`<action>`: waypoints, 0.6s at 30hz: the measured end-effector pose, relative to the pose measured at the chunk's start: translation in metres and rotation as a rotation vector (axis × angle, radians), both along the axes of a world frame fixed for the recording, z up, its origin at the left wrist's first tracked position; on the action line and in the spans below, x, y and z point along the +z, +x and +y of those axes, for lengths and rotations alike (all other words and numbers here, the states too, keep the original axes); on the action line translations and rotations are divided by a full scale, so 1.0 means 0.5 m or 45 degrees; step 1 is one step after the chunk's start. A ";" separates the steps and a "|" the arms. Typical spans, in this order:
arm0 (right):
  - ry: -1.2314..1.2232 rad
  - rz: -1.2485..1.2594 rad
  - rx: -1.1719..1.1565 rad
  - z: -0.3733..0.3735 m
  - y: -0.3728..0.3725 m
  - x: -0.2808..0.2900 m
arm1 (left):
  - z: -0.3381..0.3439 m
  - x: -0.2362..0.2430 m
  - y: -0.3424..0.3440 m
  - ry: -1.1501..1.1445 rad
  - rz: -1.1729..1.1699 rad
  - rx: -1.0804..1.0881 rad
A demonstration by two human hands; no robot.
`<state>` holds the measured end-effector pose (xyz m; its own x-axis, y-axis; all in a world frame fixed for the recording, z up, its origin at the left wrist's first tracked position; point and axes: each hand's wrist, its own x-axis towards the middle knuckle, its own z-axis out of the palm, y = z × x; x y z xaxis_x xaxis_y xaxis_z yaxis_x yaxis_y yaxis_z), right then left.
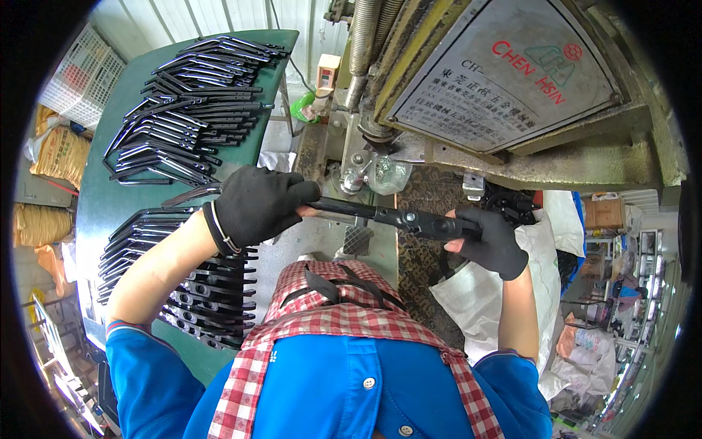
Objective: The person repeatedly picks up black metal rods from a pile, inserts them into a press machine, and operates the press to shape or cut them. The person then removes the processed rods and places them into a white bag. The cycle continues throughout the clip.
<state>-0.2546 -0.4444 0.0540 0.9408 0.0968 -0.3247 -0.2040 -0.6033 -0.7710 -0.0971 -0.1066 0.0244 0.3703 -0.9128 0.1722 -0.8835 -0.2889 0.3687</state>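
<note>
In front of my chest, both hands hold a black metal tube [349, 208] roughly level. Its right end meets a thicker black fitting [420, 222] with a bolt head and holes. My left hand [259, 203], in a black glove with bare fingertips, is closed round the tube. My right hand [491, 240], gloved the same way, grips the far right end of the fitting. The tube's left end is partly hidden by my left hand; a black bent length [191, 194] shows past that hand, and I cannot tell whether it is the same piece.
A green table [274, 42] at the left carries rows of black bent tubes [172, 117] and, nearer me, pieces with fittings [208, 304]. A large machine [629, 139] with a metal plate stands ahead right. A white sack [537, 267] with black parts lies right; a crate [80, 77] stands far left.
</note>
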 end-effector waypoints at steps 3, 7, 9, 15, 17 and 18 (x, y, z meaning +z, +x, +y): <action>-0.238 -0.244 0.235 0.016 0.021 0.016 | 0.005 0.003 0.000 0.018 0.083 0.000; -0.511 -0.540 0.315 0.031 0.031 -0.007 | 0.014 0.016 0.009 0.198 0.335 -0.069; -0.595 -0.601 0.312 0.040 0.030 -0.032 | 0.012 0.009 0.014 0.253 0.404 -0.087; -0.648 -0.305 0.313 0.101 0.048 -0.052 | -0.009 -0.014 -0.001 0.472 0.352 0.018; -0.718 -0.364 0.322 0.110 0.048 -0.054 | -0.001 -0.037 -0.004 0.447 0.451 0.008; -0.726 -0.412 0.341 0.113 0.050 -0.054 | 0.007 -0.055 -0.006 0.398 0.524 -0.010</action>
